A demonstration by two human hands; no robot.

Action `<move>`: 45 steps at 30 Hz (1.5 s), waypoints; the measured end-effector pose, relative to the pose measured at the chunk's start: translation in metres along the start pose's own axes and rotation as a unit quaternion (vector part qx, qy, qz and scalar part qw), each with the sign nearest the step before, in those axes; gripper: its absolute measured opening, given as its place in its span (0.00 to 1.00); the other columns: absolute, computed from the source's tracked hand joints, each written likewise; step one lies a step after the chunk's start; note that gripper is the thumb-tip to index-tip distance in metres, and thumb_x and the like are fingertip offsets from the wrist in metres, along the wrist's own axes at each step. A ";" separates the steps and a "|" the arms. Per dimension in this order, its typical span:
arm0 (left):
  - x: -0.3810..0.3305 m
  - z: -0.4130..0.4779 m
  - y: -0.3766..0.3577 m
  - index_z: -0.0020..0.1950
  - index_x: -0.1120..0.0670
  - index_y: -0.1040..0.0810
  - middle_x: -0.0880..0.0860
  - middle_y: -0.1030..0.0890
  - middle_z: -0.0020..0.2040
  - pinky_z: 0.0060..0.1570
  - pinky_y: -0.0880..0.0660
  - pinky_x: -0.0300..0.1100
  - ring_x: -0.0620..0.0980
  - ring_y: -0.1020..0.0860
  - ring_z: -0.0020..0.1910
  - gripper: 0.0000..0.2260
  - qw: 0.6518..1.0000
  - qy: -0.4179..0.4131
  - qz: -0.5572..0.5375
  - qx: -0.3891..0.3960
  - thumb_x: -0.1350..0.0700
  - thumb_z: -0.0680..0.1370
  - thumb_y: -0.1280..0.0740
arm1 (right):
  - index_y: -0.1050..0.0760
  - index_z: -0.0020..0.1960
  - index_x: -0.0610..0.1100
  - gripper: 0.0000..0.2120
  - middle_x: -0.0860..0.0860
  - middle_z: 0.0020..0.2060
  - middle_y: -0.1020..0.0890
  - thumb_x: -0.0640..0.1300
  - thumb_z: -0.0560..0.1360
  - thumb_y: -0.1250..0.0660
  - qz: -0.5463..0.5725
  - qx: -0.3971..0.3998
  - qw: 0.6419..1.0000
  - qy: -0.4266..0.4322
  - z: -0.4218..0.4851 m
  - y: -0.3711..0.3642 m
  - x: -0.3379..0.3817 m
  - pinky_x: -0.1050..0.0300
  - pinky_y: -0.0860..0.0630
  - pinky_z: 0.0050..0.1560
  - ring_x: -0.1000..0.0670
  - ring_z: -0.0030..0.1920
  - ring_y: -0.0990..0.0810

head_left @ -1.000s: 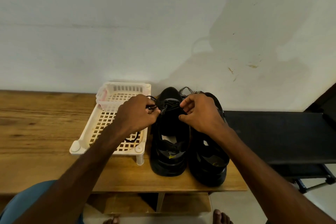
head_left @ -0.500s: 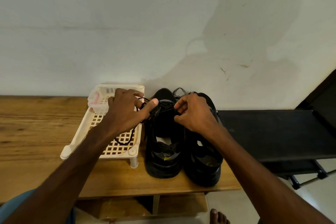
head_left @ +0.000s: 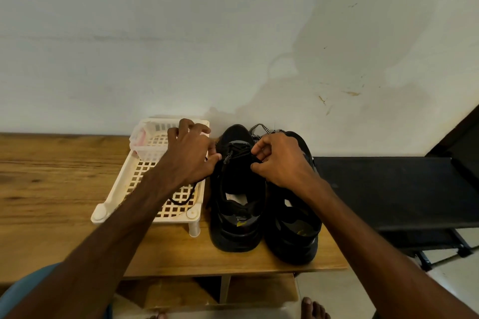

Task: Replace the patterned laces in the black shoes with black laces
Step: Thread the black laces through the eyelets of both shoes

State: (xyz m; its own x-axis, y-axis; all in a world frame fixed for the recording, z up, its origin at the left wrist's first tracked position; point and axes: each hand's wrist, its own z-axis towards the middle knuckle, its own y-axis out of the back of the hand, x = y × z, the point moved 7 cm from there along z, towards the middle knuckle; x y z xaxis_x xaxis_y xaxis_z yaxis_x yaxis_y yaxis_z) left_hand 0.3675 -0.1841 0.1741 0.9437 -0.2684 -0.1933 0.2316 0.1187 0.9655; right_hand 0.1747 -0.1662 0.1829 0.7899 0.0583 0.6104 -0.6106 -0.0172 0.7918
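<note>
Two black shoes stand side by side on the wooden table, heels toward me. The left shoe [head_left: 237,210] carries a black lace [head_left: 239,151] across its upper eyelets. My left hand [head_left: 190,155] pinches one end of that lace at the shoe's left side, with the other fingers spread over the basket. My right hand [head_left: 280,160] pinches the lace on the right side of the same shoe. The right shoe [head_left: 294,230] is partly hidden under my right wrist. A black-and-white patterned lace [head_left: 260,129] lies behind the shoes by the wall.
A cream plastic lattice basket [head_left: 124,189] stands left of the shoes, with a loop of black lace [head_left: 185,198] lying in it. The wooden table [head_left: 46,189] ends just right of the shoes, where a black bench [head_left: 388,189] begins. A white wall rises close behind.
My left hand has moved up and left, its fingers spreading over the basket while the thumb and forefinger stay on the lace. My right hand stays at the shoe's tongue.
</note>
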 end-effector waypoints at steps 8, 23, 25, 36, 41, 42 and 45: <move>-0.003 -0.006 0.033 0.37 0.62 0.19 0.57 0.15 0.48 0.50 0.30 0.40 0.50 0.19 0.50 0.19 0.900 0.054 -0.431 -0.026 0.52 0.82 0.35 | 0.17 0.50 0.47 0.07 0.56 0.41 0.16 0.46 0.74 0.23 0.001 -0.026 0.999 0.028 -0.007 0.006 0.006 0.68 0.22 0.43 0.59 0.41 0.18; -0.002 0.002 0.037 0.62 0.43 0.17 0.43 0.18 0.63 0.54 0.29 0.48 0.46 0.22 0.64 0.12 0.792 0.074 -0.600 -0.088 0.48 0.82 0.37 | 0.18 0.55 0.38 0.13 0.50 0.30 0.24 0.48 0.81 0.33 0.452 0.071 0.888 0.046 -0.030 0.024 0.039 0.51 0.21 0.50 0.51 0.34 0.23; 0.020 0.003 0.033 0.58 0.44 0.15 0.48 0.17 0.62 0.52 0.27 0.45 0.49 0.22 0.62 0.10 0.775 0.157 -0.600 -0.124 0.48 0.81 0.35 | 0.18 0.53 0.39 0.14 0.52 0.27 0.32 0.50 0.82 0.34 0.484 0.044 0.873 0.033 -0.027 0.036 0.029 0.54 0.22 0.39 0.52 0.29 0.31; 0.002 -0.014 0.046 0.46 0.49 0.16 0.47 0.18 0.60 0.60 0.41 0.38 0.51 0.27 0.65 0.09 0.920 0.096 -0.214 -0.314 0.45 0.78 0.30 | 0.15 0.52 0.39 0.16 0.54 0.26 0.31 0.43 0.85 0.41 0.344 0.040 0.938 -0.011 -0.017 0.026 0.012 0.66 0.41 0.24 0.57 0.26 0.37; -0.034 -0.013 0.044 0.69 0.52 0.24 0.50 0.25 0.69 0.65 0.35 0.43 0.52 0.32 0.69 0.22 0.925 -0.014 -0.206 -0.320 0.49 0.77 0.30 | 0.16 0.56 0.40 0.13 0.50 0.36 0.16 0.33 0.82 0.39 0.313 0.042 0.949 0.019 -0.017 0.024 0.019 0.63 0.29 0.28 0.55 0.32 0.24; -0.032 -0.010 0.045 0.73 0.53 0.27 0.50 0.27 0.71 0.65 0.35 0.44 0.52 0.33 0.70 0.25 0.924 -0.012 -0.213 -0.317 0.50 0.77 0.30 | 0.16 0.57 0.40 0.14 0.48 0.40 0.14 0.32 0.81 0.40 0.310 0.043 0.950 0.022 -0.017 0.025 0.018 0.62 0.26 0.31 0.53 0.35 0.21; -0.017 -0.001 0.043 0.74 0.51 0.27 0.50 0.30 0.74 0.67 0.34 0.49 0.52 0.36 0.71 0.24 0.923 0.034 -0.234 -0.303 0.48 0.79 0.33 | 0.19 0.60 0.37 0.13 0.44 0.46 0.12 0.30 0.82 0.40 0.330 0.043 0.943 0.020 -0.016 0.026 0.012 0.59 0.17 0.39 0.48 0.43 0.14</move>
State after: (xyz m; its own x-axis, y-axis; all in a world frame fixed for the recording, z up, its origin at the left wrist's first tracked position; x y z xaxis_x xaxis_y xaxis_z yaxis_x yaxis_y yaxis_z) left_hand 0.3613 -0.1735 0.2183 0.7149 -0.3669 -0.5952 0.6874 0.5243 0.5025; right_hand 0.1671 -0.1502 0.2106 0.2355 0.0434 0.9709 -0.9603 -0.1432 0.2393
